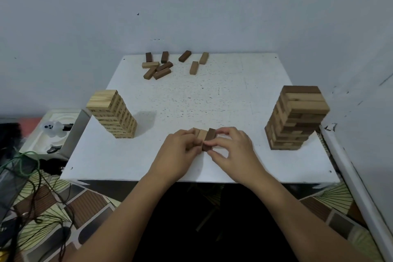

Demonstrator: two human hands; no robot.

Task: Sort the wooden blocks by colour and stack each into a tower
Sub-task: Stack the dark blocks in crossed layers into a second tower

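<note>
Holding a row of three blocks between them, the left hand and right hand are seen at the near centre of the bench. The left hand is closed on the two lighter blocks on the left of the row; the right hand is pinched on the dark block at the right end. The blocks are packed side by side, touching, with long axes running near to far. Whether the row rests on the bench or is lifted just clear cannot be told.

Outward from the hands: the pale tower stands to the left, the brown tower to the right, each well apart from the hands. The brown tower is topped by a dark layer, and its mid courses look slightly offset.

At the far edge a loose pile of mixed blocks is left unsorted, with two light blocks just to its right.

Judgement: the held row is brown-toned, so the brown tower is the likely target. It lies right of the hands, nearer the right hand. A quarter turn of the row may be needed so it crosses the top layer.
</note>
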